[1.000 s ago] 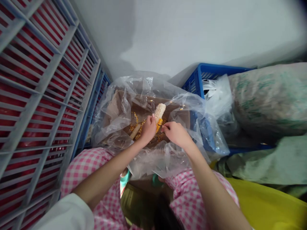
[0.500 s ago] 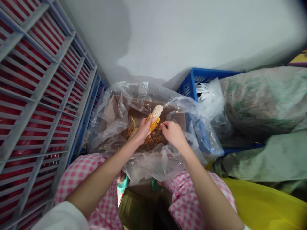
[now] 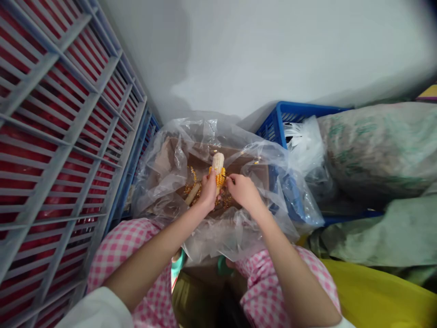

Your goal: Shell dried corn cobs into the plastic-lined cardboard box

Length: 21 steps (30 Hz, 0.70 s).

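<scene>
The left hand [image 3: 208,192] is clamped around a part-stripped corn cob [image 3: 217,163], held upright near the frame's centre; the right hand [image 3: 243,191] pinches its fingers together just beside the cob; loose kernels [image 3: 191,178] and a bare cob [image 3: 192,194] lie beneath in a plastic-lined cardboard box [image 3: 244,159].

corn cob [image 3: 217,162]: rough | bag [image 3: 235,232]: glossy plastic | crate [image 3: 300,112]: probably matt plastic

Room above the cardboard box [image 3: 191,152], plastic bag [image 3: 160,191] bunched around it; grey crate [image 3: 68,136] left, blue crate [image 3: 300,116] right
</scene>
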Available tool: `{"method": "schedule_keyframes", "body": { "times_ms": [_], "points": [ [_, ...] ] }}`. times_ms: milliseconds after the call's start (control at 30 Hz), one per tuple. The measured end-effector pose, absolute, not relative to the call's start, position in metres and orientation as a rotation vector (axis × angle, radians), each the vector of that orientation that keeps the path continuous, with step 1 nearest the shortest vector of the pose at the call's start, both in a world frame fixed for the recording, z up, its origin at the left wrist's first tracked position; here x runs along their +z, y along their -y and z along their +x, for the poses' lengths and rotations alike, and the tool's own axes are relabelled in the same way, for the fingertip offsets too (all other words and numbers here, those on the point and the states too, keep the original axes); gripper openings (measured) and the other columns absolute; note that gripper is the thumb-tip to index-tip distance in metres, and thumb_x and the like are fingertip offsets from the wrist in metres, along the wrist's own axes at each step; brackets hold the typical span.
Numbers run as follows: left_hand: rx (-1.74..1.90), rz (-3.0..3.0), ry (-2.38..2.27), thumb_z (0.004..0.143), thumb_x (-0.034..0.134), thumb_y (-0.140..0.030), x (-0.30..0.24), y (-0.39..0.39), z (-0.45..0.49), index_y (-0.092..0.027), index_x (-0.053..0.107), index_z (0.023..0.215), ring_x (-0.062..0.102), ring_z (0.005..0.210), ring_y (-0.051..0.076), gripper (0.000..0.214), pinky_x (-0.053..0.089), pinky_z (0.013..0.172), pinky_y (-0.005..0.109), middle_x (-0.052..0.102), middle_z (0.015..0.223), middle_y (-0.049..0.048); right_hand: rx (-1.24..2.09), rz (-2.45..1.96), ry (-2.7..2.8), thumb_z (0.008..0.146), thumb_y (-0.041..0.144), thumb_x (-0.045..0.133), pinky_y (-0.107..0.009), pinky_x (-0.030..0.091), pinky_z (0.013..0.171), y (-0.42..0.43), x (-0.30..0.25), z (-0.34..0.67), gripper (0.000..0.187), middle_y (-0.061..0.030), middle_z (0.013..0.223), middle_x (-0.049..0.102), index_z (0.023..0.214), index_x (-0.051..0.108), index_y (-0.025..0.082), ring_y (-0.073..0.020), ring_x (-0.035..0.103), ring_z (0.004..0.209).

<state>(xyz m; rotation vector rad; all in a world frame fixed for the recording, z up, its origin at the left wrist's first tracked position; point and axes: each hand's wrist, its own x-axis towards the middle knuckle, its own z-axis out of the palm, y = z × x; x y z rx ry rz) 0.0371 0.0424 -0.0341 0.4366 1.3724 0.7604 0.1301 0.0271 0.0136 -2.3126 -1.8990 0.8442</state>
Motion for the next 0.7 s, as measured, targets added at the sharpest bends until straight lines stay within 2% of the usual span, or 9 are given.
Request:
{"method": "schedule_keyframes", "body": {
  "times_ms": [200,333,467,567,700],
  "points": [
    [0.722,0.600,-1.333,0.079,0.040,-0.049,-0.023,-0.046,0.038,-0.022,0.041,0.090,0.040,0.031,0.004,0.030,0.018,0.027,0.015,0.048,0.066,-0.0040,1.033,-2.063,1.914,0.080,0.026,0.036,-0.021,0.031,0.057,-0.036,0.031,0.162,0.028,-0.0023,0.065,0.060,0.070,0.062,0.017,-0.0114,0.051,0.059],
    [0.667,0.602,-1.203,0.078,0.040,-0.050,-0.019,-0.051,0.035,-0.022,0.042,0.090,0.038,0.031,0.003,0.031,0.016,0.027,0.014,0.048,0.064,-0.0048,1.157,-1.909,1.865,0.079,0.028,0.036,-0.020,0.030,0.054,-0.035,0.038,0.174,0.030,0.0016,0.058,0.054,0.069,0.062,0.016,-0.0097,0.044,0.054],
    [0.655,0.664,-1.098,0.076,0.043,-0.053,-0.016,-0.053,0.033,-0.022,0.044,0.089,0.040,0.031,0.003,0.034,0.016,0.026,0.014,0.049,0.065,-0.0049,1.239,-1.830,1.786,0.079,0.032,0.036,-0.021,0.031,0.055,-0.031,0.044,0.185,0.033,0.0023,0.061,0.055,0.072,0.063,0.016,-0.0101,0.045,0.055],
    [0.659,0.701,-1.127,0.076,0.043,-0.052,-0.018,-0.052,0.033,-0.022,0.043,0.090,0.041,0.032,0.003,0.032,0.017,0.026,0.014,0.049,0.066,-0.0047,1.124,-1.921,1.861,0.079,0.032,0.037,-0.021,0.032,0.058,-0.029,0.046,0.184,0.032,0.0014,0.062,0.058,0.070,0.063,0.017,-0.0114,0.049,0.059],
    [0.732,0.710,-1.304,0.078,0.041,-0.048,-0.023,-0.055,0.031,-0.022,0.041,0.088,0.040,0.031,0.003,0.028,0.017,0.026,0.013,0.046,0.065,-0.0047,0.721,-2.196,1.969,0.082,0.032,0.035,-0.023,0.033,0.060,-0.026,0.047,0.178,0.031,-0.0026,0.070,0.063,0.075,0.064,0.021,-0.0146,0.055,0.065]
  ]
}}
